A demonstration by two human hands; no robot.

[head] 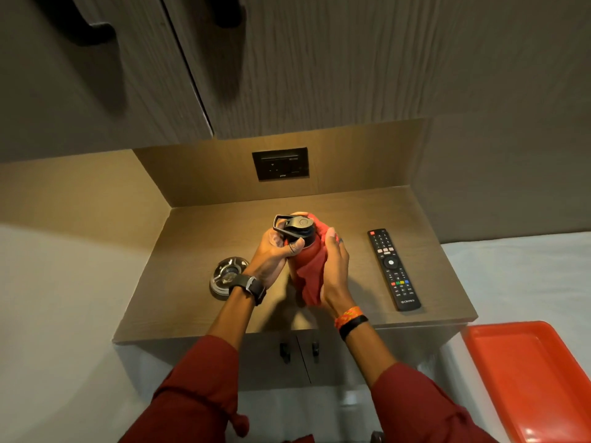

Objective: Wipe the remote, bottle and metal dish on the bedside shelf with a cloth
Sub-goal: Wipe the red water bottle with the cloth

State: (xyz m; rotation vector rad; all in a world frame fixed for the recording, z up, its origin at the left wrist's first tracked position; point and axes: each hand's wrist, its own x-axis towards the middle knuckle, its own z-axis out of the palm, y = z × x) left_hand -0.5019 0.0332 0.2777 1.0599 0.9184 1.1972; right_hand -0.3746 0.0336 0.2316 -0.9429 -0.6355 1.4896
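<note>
A red bottle (300, 255) with a black cap and loop handle stands upright in the middle of the brown bedside shelf (198, 251). My left hand (271, 254) grips it just below the cap. My right hand (334, 270) presses a red cloth (311, 279) against the bottle's right side, and the cloth hangs down over the body. A black remote (394, 269) lies flat on the shelf to the right, apart from my hands. A round metal dish (225, 276) sits to the left, partly hidden by my left wrist.
A black wall socket (280, 163) is set in the back panel above the shelf. Cupboard doors with dark handles hang overhead. An orange tray (531, 378) lies at the lower right on a white surface. Two small cabinet handles (299, 350) sit below the shelf's front edge.
</note>
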